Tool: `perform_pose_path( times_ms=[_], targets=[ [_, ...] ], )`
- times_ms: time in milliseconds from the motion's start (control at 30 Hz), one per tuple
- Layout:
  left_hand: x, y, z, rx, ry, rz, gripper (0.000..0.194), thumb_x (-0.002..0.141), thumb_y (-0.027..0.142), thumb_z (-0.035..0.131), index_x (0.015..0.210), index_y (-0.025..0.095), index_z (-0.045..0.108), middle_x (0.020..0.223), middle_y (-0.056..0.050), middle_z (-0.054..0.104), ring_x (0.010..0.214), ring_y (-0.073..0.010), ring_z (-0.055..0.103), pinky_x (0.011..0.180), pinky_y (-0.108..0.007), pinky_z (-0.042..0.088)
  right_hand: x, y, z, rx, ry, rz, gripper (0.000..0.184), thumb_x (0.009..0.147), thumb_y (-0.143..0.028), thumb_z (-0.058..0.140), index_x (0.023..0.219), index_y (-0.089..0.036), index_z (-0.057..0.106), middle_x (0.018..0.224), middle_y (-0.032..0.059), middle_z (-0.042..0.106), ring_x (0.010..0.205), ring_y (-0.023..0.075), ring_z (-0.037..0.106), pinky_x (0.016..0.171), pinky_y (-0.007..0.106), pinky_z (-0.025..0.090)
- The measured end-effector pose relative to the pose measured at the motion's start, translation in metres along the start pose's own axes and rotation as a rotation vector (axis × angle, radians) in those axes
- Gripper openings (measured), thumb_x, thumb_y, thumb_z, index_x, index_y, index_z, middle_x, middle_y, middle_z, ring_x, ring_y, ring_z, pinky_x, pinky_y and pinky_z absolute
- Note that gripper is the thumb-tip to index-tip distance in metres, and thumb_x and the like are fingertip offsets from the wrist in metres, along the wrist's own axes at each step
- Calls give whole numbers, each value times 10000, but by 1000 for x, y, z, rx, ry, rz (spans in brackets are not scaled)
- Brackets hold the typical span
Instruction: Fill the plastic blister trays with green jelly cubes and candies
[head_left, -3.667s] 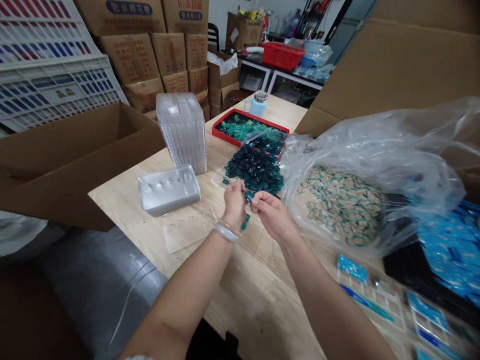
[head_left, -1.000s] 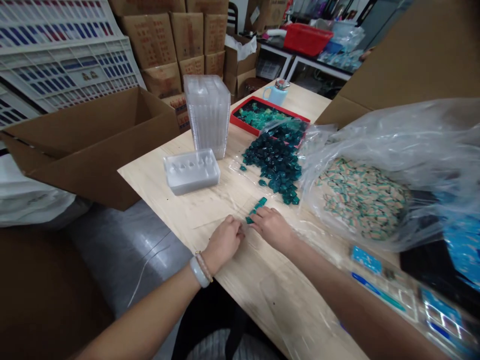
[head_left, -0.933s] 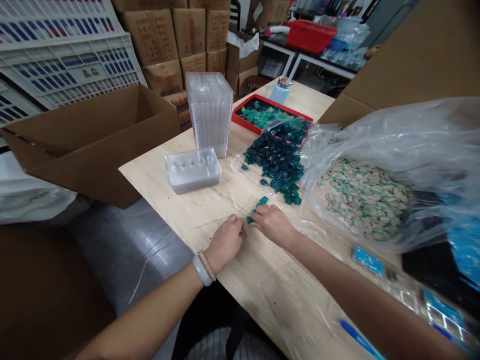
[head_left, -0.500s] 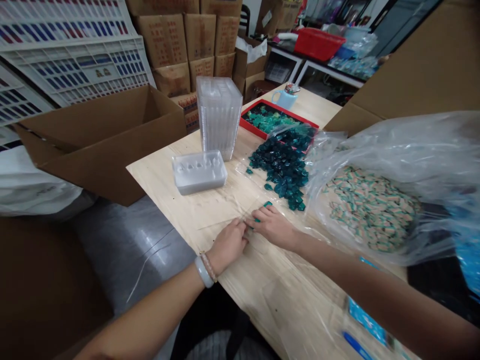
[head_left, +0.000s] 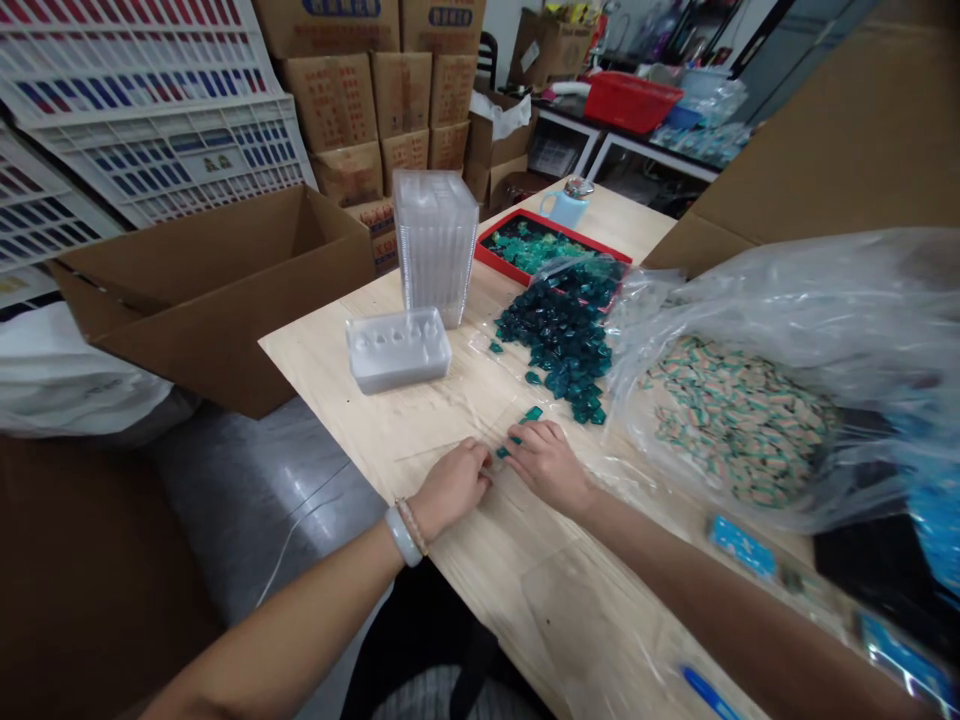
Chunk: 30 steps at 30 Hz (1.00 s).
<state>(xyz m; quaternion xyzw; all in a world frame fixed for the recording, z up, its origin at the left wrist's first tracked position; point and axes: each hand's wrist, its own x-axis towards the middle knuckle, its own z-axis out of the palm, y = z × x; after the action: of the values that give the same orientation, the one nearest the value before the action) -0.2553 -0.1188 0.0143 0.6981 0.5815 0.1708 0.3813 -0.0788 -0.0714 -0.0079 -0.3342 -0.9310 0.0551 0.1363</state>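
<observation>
My left hand (head_left: 450, 487) rests on the wooden table (head_left: 390, 420) with its fingers curled, pressing on a clear flat plastic piece (head_left: 457, 440) that is hard to make out. My right hand (head_left: 549, 465) lies beside it, fingers bent down on the same spot, touching small teal pieces (head_left: 525, 422). A pile of dark teal pieces (head_left: 559, 335) lies on clear film just beyond my hands. Whether either hand grips anything is hidden.
A clear blister tray (head_left: 397, 347) and a tall stack of clear trays (head_left: 435, 243) stand at the left. A red tray (head_left: 495, 262) with green pieces, a blue mug (head_left: 564, 205), a big plastic bag (head_left: 757, 400) of packets and an open cardboard box (head_left: 217, 275) surround the spot.
My hands came down from mid-air, where they held a teal piece, onto the table. Over the last second they have hardly moved; only the camera shifted.
</observation>
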Motion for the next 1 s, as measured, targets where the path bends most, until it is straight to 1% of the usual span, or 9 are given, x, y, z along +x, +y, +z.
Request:
perform_pose_path(
  times_ms=[100, 200, 267, 333, 500, 600, 700, 833, 1000],
  targets=[
    [-1, 7, -7, -369, 92, -78, 182, 654, 255, 598, 802, 158, 555, 798, -32, 507, 751, -159, 483, 735, -296, 384, -5, -11, -5, 30, 83, 81, 227, 825, -226, 452, 1010, -183, 576, 1057, 89, 552, 980, 231, 451, 847, 411, 326],
    [-4, 23, -14, -1045, 195, -263, 411, 745, 517, 450, 914, 148, 514, 824, -49, 521, 749, -148, 501, 691, -283, 403, -7, -34, -19, 178, 199, 179, 271, 825, -206, 437, 1076, -164, 533, 1016, 114, 550, 954, 224, 473, 816, 401, 379],
    [-6, 37, -17, -1379, 167, -342, 494, 785, 572, 325, 946, 138, 497, 869, -71, 537, 791, -148, 518, 702, -274, 410, -6, -50, -27, 356, 236, 207, 271, 828, -179, 414, 1078, -156, 516, 964, 112, 553, 918, 199, 496, 783, 359, 424],
    [-8, 48, -17, -1518, 106, -391, 507, 793, 574, 313, 970, 135, 496, 941, -88, 545, 862, -153, 521, 740, -266, 407, -5, -61, -31, 503, 224, 239, 245, 819, -146, 400, 1032, -161, 521, 938, 102, 554, 892, 181, 514, 760, 327, 448],
    [-12, 56, -7, -1460, 66, -408, 425, 735, 527, 483, 935, 157, 543, 977, -67, 564, 933, -154, 517, 810, -267, 403, -14, -67, -32, 675, 183, 456, 171, 745, -107, 422, 859, -183, 524, 775, 34, 566, 680, 140, 535, 609, 263, 449],
    [-15, 50, 5, -1181, 132, -326, 328, 607, 389, 667, 792, 131, 586, 797, -40, 593, 764, -138, 553, 743, -273, 436, -22, -68, -30, 714, 256, 654, 63, 726, -149, 437, 739, -181, 491, 602, -19, 512, 528, 108, 489, 503, 218, 399],
    [-18, 44, 16, -1006, 183, -342, 280, 568, 322, 689, 729, 114, 595, 654, -17, 590, 590, -115, 545, 628, -274, 457, -28, -75, -26, 665, 264, 760, 23, 716, -190, 450, 695, -183, 456, 545, -37, 473, 483, 102, 467, 476, 212, 366],
    [-20, 41, 20, -1031, 165, -392, 237, 562, 297, 681, 665, 113, 574, 586, 1, 581, 542, -101, 545, 594, -258, 462, -33, -85, -23, 498, 255, 816, 28, 701, -194, 453, 682, -188, 434, 522, -44, 432, 476, 110, 442, 476, 222, 335],
    [-24, 41, 12, -909, 69, -324, 225, 633, 318, 629, 645, 120, 522, 543, 14, 542, 517, -83, 509, 533, -217, 426, -38, -90, -27, 486, 265, 725, 57, 721, -169, 418, 672, -194, 405, 560, -33, 435, 503, 107, 443, 483, 214, 331]
  ],
)
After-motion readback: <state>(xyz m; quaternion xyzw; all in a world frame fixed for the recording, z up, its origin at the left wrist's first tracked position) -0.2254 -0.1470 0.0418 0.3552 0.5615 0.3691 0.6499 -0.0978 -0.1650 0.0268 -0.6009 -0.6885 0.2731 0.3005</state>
